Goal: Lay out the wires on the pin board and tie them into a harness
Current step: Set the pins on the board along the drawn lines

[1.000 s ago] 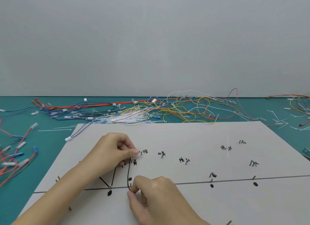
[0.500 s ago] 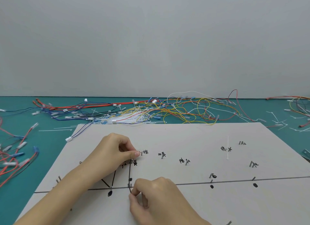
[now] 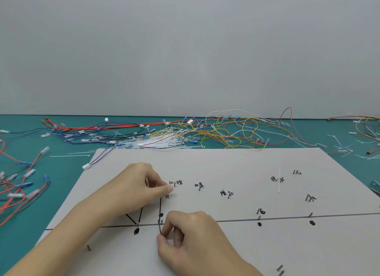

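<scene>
1. Nearest me, on the board (image 3: pixel 226 251), I see my right hand (image 3: pixel 191 236) pinching the low end of a black wire (image 3: pixel 160 210); against a second ago it has barely shifted, and the wire runs straighter.
2. Just beyond, my left hand (image 3: pixel 131 189) pinches the wire's top end by the handwritten labels, much where it was.
3. Two hands, one wire between them; two more black wires (image 3: pixel 140 215) slant to a pin (image 3: pixel 137 224) left of it.
4. One white tie (image 3: pixel 279 178) lies on the board's right part.
5. Farthest, on the green mat (image 3: pixel 61 183), loose wires (image 3: pixel 205 131) pile up, too many to count.
</scene>
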{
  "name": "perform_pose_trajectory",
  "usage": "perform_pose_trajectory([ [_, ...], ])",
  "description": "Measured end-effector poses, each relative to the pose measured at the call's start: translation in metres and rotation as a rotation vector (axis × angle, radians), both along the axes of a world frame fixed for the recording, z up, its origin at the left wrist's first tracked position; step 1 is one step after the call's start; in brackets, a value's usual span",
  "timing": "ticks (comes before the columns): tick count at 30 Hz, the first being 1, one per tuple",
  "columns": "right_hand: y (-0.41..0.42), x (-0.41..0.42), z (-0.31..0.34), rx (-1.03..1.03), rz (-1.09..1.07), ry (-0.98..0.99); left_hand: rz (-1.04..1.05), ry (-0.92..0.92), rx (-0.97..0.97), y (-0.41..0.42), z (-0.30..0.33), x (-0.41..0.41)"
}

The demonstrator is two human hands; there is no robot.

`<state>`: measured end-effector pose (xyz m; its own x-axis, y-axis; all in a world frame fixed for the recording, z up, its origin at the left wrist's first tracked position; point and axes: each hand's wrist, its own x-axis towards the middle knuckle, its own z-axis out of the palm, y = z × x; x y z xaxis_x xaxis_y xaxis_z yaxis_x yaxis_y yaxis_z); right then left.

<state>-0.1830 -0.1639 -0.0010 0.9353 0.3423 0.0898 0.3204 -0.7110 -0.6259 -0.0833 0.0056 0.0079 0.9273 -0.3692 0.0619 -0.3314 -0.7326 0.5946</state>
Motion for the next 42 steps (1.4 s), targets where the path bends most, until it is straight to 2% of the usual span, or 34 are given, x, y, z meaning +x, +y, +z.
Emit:
perform_pose_trajectory([
  [10,0.004,-0.002,0.001,-0.092,0.034,-0.073,-0.071,-0.14,-0.015,-0.007,0.003,-0.004],
  [21,0.003,-0.002,-0.003,0.077,0.004,-0.144,-0.092,-0.114,-0.013,-0.006,0.008,-0.008],
  [28,-0.001,-0.002,-0.005,-0.067,0.076,-0.203,-0.056,-0.075,-0.023,-0.006,0.009,-0.006],
  [32,-0.003,-0.002,-0.003,-0.037,0.063,-0.227,-0.082,-0.069,0.014,-0.004,0.005,-0.007],
  [35,-0.009,0.002,0.002,0.04,0.012,-0.259,-0.064,-0.078,0.03,-0.005,0.002,-0.006],
  [39,-0.03,0.014,0.018,0.175,-0.158,-0.406,-0.047,-0.093,0.067,-0.006,0.001,-0.006],
  [41,-0.052,0.023,0.025,0.091,-0.279,-0.368,-0.031,-0.087,0.078,-0.008,0.0,-0.006],
  [42,-0.065,0.026,0.026,-0.04,-0.354,-0.305,-0.024,-0.087,0.089,-0.009,0.0,-0.007],
])
